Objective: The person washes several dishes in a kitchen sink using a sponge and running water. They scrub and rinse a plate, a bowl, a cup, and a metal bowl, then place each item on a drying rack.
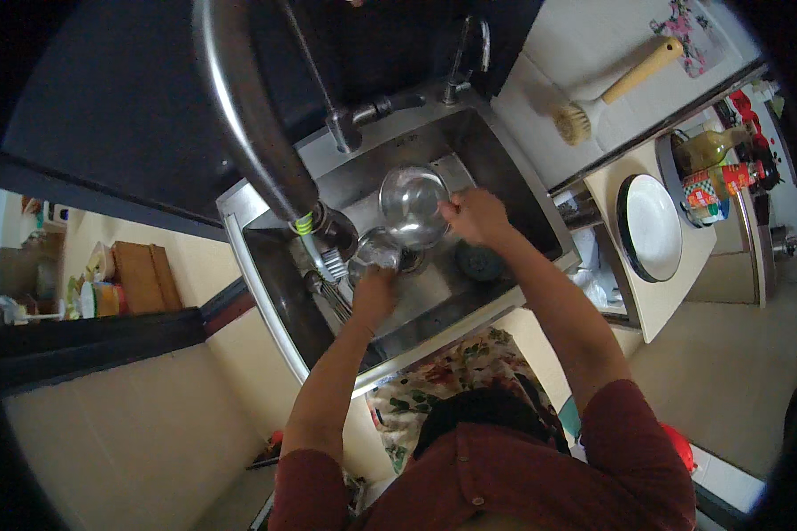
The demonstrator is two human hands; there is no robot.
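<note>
In the stainless steel sink (432, 292), my right hand (479, 218) grips the rim of a clear glass bowl (412, 202), thumb and fingers at its right side. My left hand (374, 292) is closed on the near edge of a smaller clear vessel (375, 247), its fingertips partly hidden. This vessel sits just left of the sink drain (410, 260). A white and green dish brush (322, 251) lies beside it, with metal cutlery (332, 295) below. Under my right wrist is a dark round object (478, 261), perhaps a scouring pad.
A large steel pipe (252, 119) slants over the sink's left side. Behind stand a lever faucet (345, 129) and a slim curved tap (465, 60). A wooden-handled brush (611, 93) lies on the white counter. At right are a white plate (652, 226) and bottles (710, 152).
</note>
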